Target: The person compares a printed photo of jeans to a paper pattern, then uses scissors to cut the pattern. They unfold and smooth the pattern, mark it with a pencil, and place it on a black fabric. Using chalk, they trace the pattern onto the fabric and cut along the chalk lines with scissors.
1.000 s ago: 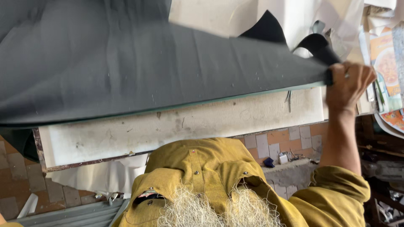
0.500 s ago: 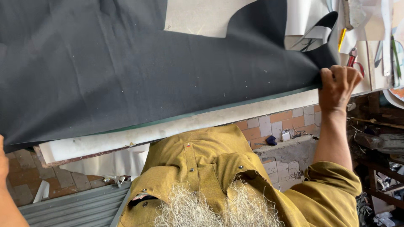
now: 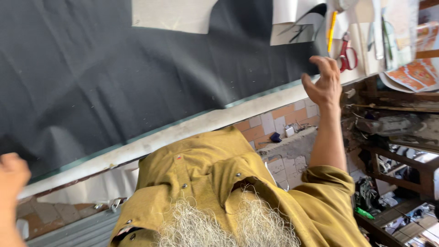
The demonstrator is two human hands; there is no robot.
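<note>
Spreading across the whole table (image 3: 192, 126), the dark cloth (image 3: 137, 77) already lies flat with only soft ripples left in it, its near edge running along the table's pale rim, so the laying-out looks mostly done and what seems left is smoothing and placing the paper pattern pieces (image 3: 171, 16) that rest near the far edge. At the far left the left hand (image 3: 11, 176) shows only as a blurred, rounded shape below the table's rim, apart from the cloth; whether it is closed on anything I cannot tell. In the middle the mustard shirt (image 3: 219, 183) fills the lower view. To the right the right hand (image 3: 322, 82) is raised at the cloth's corner, forearm upright, palm turned toward the cloth, fingers loosely curled and spread, gripping nothing and seemingly just off the fabric. Beyond it on the bare table end lie a yellow pencil (image 3: 331, 31) and red-handled scissors (image 3: 347, 52), close beside each other, with printed papers (image 3: 414, 73) further right
</note>
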